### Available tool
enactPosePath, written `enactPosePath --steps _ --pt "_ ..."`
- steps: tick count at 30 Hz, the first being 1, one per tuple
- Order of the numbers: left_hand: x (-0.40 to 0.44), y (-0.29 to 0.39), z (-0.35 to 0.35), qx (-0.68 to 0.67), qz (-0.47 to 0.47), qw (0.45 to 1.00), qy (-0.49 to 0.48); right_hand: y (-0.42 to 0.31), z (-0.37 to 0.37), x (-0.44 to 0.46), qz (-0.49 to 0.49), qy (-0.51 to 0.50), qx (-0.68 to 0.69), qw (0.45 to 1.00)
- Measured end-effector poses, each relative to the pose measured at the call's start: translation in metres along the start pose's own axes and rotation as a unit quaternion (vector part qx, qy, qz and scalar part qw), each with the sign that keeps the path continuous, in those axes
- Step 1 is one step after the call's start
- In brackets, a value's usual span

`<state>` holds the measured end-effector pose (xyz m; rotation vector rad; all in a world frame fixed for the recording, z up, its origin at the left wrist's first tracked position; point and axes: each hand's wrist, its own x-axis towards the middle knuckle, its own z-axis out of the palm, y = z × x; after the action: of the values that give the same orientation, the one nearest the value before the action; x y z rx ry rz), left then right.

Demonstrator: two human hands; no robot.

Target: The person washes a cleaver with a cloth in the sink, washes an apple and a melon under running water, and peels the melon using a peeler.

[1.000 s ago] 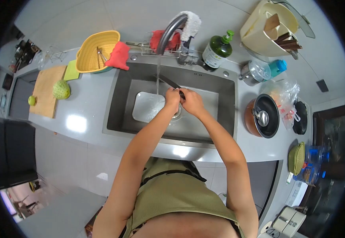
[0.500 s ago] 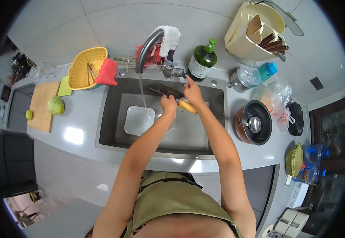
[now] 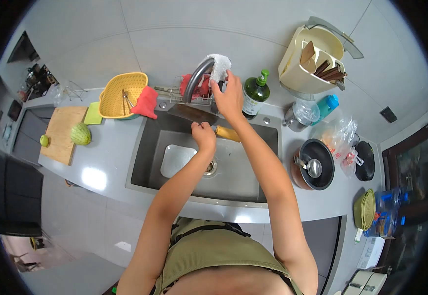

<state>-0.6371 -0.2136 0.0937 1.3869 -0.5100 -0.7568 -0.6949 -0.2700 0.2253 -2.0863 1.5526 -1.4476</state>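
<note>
Gripping the knife, the left hand sits beside its yellow handle; beyond that grip, the right hand is at the white cloth, hold undeterminable.

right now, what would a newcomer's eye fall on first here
Probably the broad-bladed knife over the sink, held by the left hand, its yellow handle toward the right. Just above, the right hand is at the white cloth draped on the tap. Left of the sink, a yellow basket sits on the counter.
</note>
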Motion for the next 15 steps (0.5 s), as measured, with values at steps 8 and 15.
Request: enactPosePath --steps 8,15 --pt "0.018 0.013 -0.007 0.008 0.052 0.999 0.005 -0.018 0.015 0.022 -0.013 0.067 0.012 0.998" --pt "0.005 0.027 -0.010 -0.011 0.026 0.999 0.026 -0.011 0.005 0.014 -0.031 0.072 0.023 0.997"
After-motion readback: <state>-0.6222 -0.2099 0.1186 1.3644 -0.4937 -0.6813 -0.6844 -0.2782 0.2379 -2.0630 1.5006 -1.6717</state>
